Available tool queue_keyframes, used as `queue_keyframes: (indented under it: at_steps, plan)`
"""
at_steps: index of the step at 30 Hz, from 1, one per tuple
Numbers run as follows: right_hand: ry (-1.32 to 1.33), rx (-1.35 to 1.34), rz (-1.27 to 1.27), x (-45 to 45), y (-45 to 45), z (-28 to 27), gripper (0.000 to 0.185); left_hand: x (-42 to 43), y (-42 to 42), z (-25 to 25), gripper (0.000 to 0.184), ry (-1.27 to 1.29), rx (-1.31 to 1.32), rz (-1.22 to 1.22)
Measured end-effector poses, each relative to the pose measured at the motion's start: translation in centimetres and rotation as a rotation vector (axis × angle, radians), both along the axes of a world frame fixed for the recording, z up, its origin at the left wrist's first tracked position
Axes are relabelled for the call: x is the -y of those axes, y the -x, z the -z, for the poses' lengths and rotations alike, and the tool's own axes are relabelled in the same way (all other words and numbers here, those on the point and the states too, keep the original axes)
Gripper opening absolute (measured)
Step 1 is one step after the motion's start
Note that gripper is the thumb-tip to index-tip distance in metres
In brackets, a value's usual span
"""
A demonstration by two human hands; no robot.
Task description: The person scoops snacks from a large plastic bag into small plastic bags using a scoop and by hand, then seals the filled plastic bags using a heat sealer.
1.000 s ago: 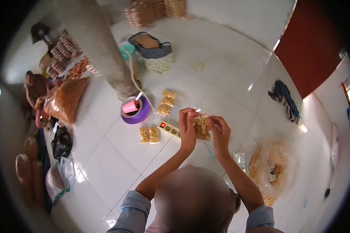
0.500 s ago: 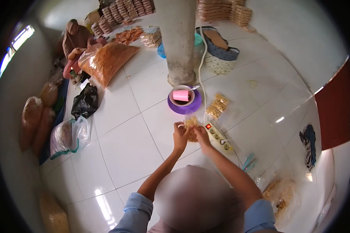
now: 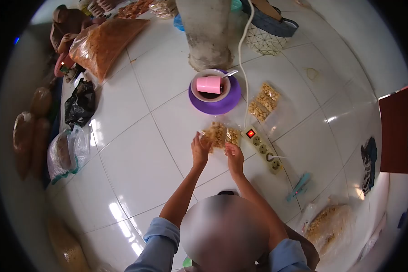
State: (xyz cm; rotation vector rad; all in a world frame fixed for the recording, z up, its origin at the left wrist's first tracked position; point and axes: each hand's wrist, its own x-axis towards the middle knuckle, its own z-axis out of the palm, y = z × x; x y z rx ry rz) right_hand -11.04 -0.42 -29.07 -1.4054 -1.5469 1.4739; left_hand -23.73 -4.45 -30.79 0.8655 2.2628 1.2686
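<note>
Small clear packets of pale snacks (image 3: pixel 218 133) lie side by side on the white tiles, just below the purple plate. My left hand (image 3: pixel 201 149) has its fingers curled on the leftmost packet. At the right packet's lower edge is my right hand (image 3: pixel 234 156), its fingers bent against the plastic; whether it grips the packet cannot be made out. More filled packets (image 3: pixel 264 102) lie to the upper right, beside a white cable.
A purple plate (image 3: pixel 231 100) holds a bowl with a pink cup (image 3: pixel 209 85). The power strip (image 3: pixel 263 151) has a lit red switch. Beyond stand a pillar (image 3: pixel 206 36) and a bag (image 3: pixel 267 36). Another person (image 3: pixel 68 27) sits by a large orange sack (image 3: pixel 105 45).
The packet that was between my hands now rests on the floor beside other packets. My hands have moved apart. The view has shifted, bringing the plate and floor packets nearer the middle.
</note>
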Motion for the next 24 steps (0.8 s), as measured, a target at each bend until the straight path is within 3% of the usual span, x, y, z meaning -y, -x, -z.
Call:
queue_keyframes:
  at_steps: [1,2,3,6,7,9,11,12,17,24]
  plan:
    - [0.006,-0.019,0.077,0.1,-1.1,-0.6,0.022,-0.1,-0.7,-0.4,0.062,-0.036,-0.223,-0.069]
    - [0.011,-0.037,0.162,0.4,-2.4,-1.3,0.020,-0.1,-1.3,-0.8,0.064,-0.109,-0.258,-0.085]
    - [0.007,-0.027,0.190,0.7,-4.0,-1.7,0.020,-0.3,-2.5,-2.7,0.064,-0.114,-0.246,-0.058]
    - [-0.187,0.180,0.583,1.1,-8.8,-2.1,0.020,-1.0,-6.3,-7.2,0.052,-0.169,-0.314,0.184]
    - [-0.242,0.225,0.678,0.9,-10.4,-1.7,0.020,-1.5,-8.0,-7.2,0.048,-0.229,-0.213,0.282]
    - [-0.232,0.280,0.680,0.0,-13.1,-1.2,0.022,-2.5,-11.6,-6.2,0.041,-0.178,-0.111,0.466]
    - [-0.486,0.637,0.524,-0.9,-14.9,-0.8,0.026,-3.5,-15.0,-5.5,0.039,-0.170,0.008,0.531]
    - [-0.435,0.665,0.424,-1.6,-15.5,-0.6,0.036,-3.9,-16.3,-4.8,0.039,-0.158,0.017,0.542]
    - [-0.591,0.662,0.321,-3.5,-15.5,-0.4,0.036,-5.3,-19.3,-1.3,0.027,-0.052,0.209,0.223]
    - [-0.571,0.650,0.269,-4.2,-14.3,-0.3,0.026,-6.1,-19.0,0.2,0.025,-0.035,0.068,0.213]
